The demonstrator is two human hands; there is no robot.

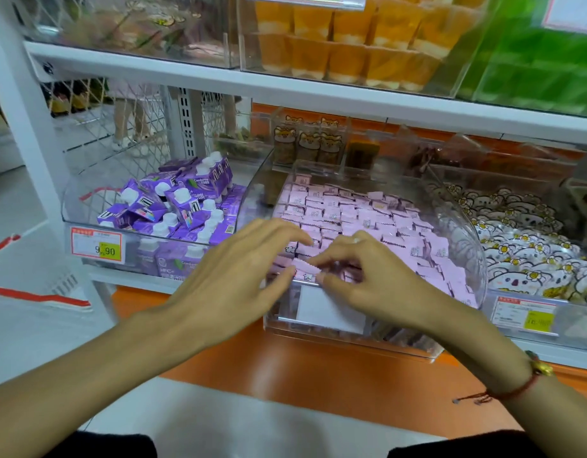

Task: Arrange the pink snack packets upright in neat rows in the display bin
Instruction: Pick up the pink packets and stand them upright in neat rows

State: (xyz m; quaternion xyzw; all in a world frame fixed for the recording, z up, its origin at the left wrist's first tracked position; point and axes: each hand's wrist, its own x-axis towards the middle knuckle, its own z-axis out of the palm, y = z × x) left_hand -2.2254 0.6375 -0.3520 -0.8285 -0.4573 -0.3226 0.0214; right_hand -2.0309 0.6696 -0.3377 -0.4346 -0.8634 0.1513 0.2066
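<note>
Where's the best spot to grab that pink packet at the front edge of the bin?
Pinch the pink packet by its crimped, zigzag top edge, coming from above. It sits among packed pink rows inside the clear bin, so only the top seam is free. The right hand already pinches there with its fingers, while the left hand steadies beside it.

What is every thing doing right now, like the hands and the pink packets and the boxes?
Left hand: fingers spread, touching the front pink packets.
Right hand: pinching one pink packet at the front.
Pink packets: mostly upright in rows.
Display bin: nearly full.
Purple cartons: piled untidily in their bin.
</note>
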